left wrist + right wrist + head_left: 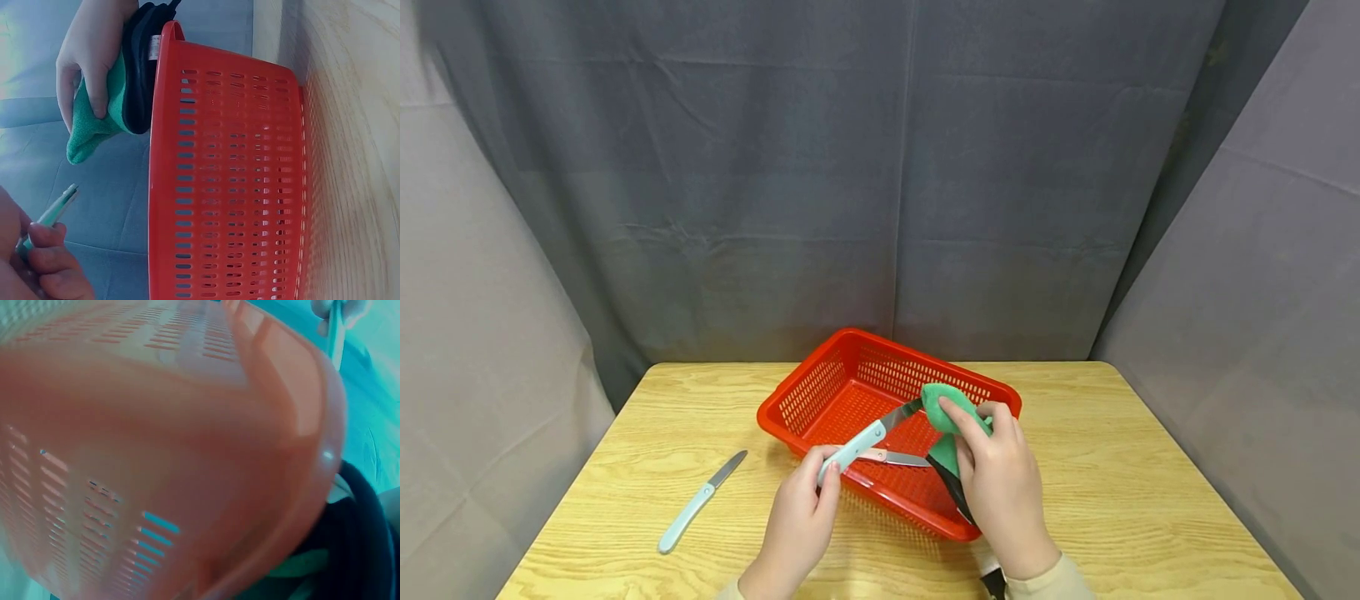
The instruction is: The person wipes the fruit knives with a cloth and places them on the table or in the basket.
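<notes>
Hands apart, both occupied. We see the left hand [800,510] pinching the blue-handled knife [853,448] by its grip, over the red basket [771,421], presumably keeping fingers off the edge. The right hand [1006,477] grips the green cloth [942,407] by the knife's tip; we cannot confirm contact. We judge its padding shields those fingers. The pink-handled knife [906,459] lies inside the basket; the matching knife [700,499] rests on the desk [1150,483], leftward, well clear of both hands.
</notes>
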Demonstrator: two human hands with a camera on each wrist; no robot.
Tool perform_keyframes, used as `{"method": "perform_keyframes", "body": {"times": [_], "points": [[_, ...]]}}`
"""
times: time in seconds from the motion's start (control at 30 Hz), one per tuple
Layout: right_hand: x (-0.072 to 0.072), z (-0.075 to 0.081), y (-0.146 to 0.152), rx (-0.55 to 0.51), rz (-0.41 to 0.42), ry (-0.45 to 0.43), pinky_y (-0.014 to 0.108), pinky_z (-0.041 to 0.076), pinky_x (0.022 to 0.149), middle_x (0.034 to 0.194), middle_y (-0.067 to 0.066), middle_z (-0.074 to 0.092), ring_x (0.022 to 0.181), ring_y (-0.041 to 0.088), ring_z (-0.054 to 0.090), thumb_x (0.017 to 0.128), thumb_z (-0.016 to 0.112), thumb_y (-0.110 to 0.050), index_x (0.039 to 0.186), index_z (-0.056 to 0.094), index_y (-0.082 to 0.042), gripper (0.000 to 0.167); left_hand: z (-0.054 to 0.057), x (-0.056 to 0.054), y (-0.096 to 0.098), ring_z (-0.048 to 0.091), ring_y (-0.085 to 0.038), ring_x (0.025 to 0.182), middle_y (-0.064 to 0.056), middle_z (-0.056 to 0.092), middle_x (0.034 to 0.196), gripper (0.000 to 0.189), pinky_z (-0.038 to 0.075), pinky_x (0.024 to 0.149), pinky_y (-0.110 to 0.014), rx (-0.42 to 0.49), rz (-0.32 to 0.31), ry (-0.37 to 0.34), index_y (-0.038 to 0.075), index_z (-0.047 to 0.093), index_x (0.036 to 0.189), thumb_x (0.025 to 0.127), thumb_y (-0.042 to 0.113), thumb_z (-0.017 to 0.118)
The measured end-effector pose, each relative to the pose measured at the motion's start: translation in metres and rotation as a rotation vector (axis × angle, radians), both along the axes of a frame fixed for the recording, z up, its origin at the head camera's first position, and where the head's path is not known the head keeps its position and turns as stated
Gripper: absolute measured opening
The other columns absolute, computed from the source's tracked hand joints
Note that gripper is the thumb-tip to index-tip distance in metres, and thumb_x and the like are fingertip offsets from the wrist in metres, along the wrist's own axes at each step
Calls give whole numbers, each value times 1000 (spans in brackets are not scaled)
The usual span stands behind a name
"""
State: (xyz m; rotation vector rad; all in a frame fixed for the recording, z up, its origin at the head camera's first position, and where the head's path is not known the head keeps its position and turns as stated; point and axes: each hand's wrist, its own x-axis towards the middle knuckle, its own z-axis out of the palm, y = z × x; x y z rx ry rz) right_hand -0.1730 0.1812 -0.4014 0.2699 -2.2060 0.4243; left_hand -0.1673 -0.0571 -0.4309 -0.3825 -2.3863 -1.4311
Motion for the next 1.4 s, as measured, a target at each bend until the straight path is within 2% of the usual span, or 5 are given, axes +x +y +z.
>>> {"method": "perform_keyframes", "body": {"times": [0.37,0.63,0.87,1.03,1.4], "points": [[3,6,2,-4,12,11,39,50,61,104,15,56,80,27,55,77,85,4,127,73,-25,59,7,-2,0,34,1,56,10,42,67,10,34,50,-19,-31,20,37,12,67,108,103,10,59],[6,11,3,-8,13,27,41,52,62,104,15,56,83,30,58,76,83,7,126,74,-24,60,16,-11,-8,33,0,55,8,43,67,10,33,49,-19,-101,55,57,11,69,108,101,11,62],[6,11,3,-5,6,25,41,52,61,105,15,57,83,30,58,76,84,6,126,74,-24,59,26,-27,-11,44,-9,71,3,56,88,9,41,65,-24,-189,71,105,9,73,105,98,9,67],[6,10,3,-5,8,13,41,53,63,105,16,57,83,31,57,77,84,5,127,74,-24,59,31,-38,-10,49,-15,85,-1,60,96,9,43,75,-33,-270,40,80,9,74,105,98,10,69],[6,9,3,-6,0,5,40,52,62,104,15,56,82,29,57,77,85,4,126,74,-25,57,31,-63,0,47,-17,83,0,61,90,8,45,79,-34,-443,-47,1,7,74,102,97,12,70]]}}
